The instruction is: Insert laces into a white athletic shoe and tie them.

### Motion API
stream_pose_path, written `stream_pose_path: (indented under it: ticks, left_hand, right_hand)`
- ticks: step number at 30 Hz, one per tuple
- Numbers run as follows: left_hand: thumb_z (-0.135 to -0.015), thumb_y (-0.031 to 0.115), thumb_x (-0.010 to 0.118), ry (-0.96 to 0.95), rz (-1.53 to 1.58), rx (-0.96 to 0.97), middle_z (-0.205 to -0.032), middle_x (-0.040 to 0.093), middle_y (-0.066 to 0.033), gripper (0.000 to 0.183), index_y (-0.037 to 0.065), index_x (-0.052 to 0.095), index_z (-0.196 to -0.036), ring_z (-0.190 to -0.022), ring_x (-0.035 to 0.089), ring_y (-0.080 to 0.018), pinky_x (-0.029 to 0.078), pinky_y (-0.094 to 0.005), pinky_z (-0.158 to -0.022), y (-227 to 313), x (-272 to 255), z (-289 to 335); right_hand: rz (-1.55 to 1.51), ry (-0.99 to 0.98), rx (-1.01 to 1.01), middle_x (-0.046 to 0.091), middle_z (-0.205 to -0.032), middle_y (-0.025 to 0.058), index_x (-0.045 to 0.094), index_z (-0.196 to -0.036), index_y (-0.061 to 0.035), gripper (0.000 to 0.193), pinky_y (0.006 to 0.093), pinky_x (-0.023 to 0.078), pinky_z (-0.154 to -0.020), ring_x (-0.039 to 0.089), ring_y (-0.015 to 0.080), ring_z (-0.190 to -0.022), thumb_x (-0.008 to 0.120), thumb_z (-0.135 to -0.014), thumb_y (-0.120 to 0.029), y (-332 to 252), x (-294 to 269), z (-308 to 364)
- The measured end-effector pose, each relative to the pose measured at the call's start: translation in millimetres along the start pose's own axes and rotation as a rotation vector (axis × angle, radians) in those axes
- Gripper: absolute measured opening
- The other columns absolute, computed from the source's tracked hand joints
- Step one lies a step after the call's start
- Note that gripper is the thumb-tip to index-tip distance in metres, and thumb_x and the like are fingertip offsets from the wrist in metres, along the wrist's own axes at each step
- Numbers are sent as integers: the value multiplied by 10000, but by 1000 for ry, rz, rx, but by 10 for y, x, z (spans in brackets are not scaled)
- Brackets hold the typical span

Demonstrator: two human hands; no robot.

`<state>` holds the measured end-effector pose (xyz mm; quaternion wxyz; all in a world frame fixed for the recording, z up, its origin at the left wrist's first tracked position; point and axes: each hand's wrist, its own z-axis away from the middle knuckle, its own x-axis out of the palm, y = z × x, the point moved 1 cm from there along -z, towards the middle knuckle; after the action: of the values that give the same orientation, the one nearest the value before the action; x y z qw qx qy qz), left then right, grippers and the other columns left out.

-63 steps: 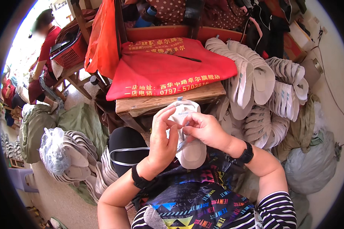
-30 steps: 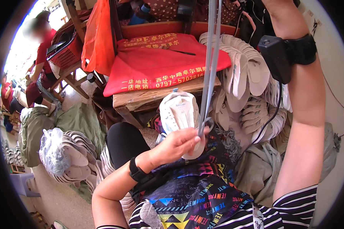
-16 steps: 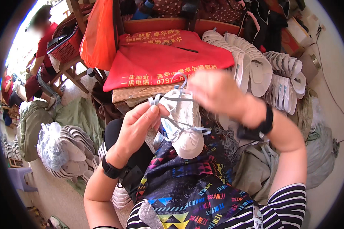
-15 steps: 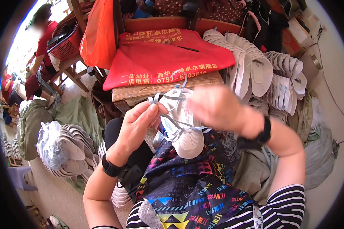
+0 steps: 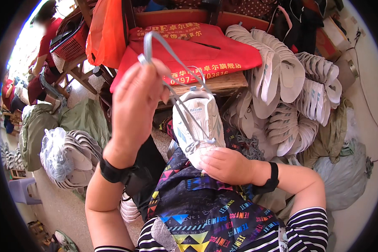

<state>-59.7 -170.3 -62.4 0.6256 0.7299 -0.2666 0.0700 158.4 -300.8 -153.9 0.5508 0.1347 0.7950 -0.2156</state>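
A white sneaker upper (image 5: 184, 126) with pale blue details lies over my lap, its toe toward me and its opening away. My right hand (image 5: 229, 166) is closed around the toe from the right. My left hand (image 5: 134, 96) is raised to the left of the shoe, its fingers pinched on a grey shoelace (image 5: 172, 52). From those fingers the lace loops up and over, then strands run down to the eyelets near the toe. The upper eyelets seem to have no lace through them. The colourful patterned apron (image 5: 197, 210) lies under the shoe.
A wooden stool (image 5: 227, 84) with a red cloth bag (image 5: 176, 50) on it stands just beyond the shoe. Nested white shoe uppers (image 5: 277, 67) are stacked at the right, and another bundle (image 5: 82, 155) lies at the left. A person (image 5: 50, 38) sits at the far left.
My left hand has risen, drawing the lace up and away from the shoe. My right hand has gone from the shoe's opening down to its toe.
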Motion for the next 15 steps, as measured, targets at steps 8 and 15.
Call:
stream_pose_path:
  ticks: [8,15]
  left_hand:
    - [-1000,194,579,-50,-707,-429,-719,508,94,198,25,649,-924,-625,380,-12,343,-206,-540,-1121,-557,1017]
    - [-862,159,742,-111,-700,-632,-665,439,83,167,31,636,-865,-622,407,-20,362,-209,-535,-1007,-357,1052]
  right_hand:
    - [44,212,326,585,-947,86,615,-995,-31,251,363,478,-793,574,255,-889,654,-752,-82,218,-173,-88]
    - [-20,158,437,591,-890,95,566,-927,-35,245,388,491,-744,591,296,-835,658,-704,13,335,-151,-86]
